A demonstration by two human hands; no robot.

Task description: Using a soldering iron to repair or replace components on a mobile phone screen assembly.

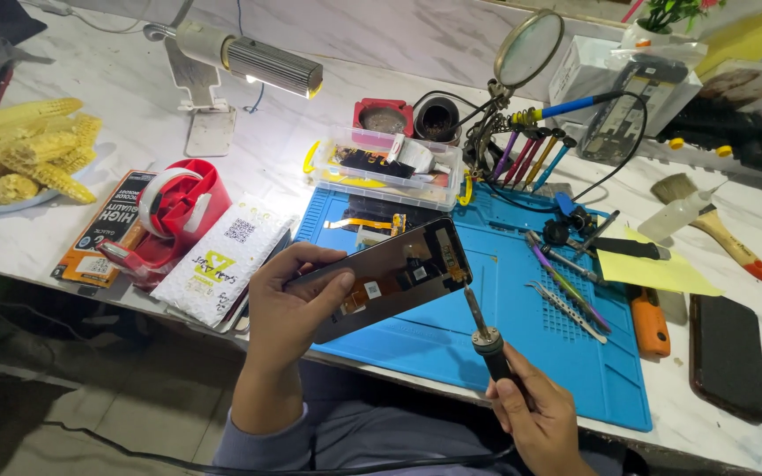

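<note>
**Soldering iron at the edge of a phone panel**

Both hands work closest to the viewer, low over the near table edge. Left hand (288, 304): fingers wrapped shut around the lower left end of a dark rectangular phone display panel (390, 278), back side up, held tilted in the air above the blue silicone work mat (522, 353). Right hand (540, 423): closed like a pen grip on the black handle of a slim soldering iron (485, 339), whose tip angles up to the panel's right edge, at or just beside the small gold-coloured parts there; whether it touches I cannot tell.

Judgement on doing this well: keep the panel braced steady, bring only the very tip to the joint, keep heat off the flat cable, keep the trailing cord slack.

Surface, left to right: plate of yellow corn cobs (24, 150); red tape dispenser (178, 216); white metal desk lamp (249, 62), lit; clear plastic parts tray (390, 167); round magnifier on a stand (529, 48); row of coloured screwdrivers (531, 154); yellow paper sheet (654, 269); wooden-handled brush (707, 220); black phone lying flat (729, 353). Pale marble-look table (134, 115), crowded. Dark floor below.
</note>
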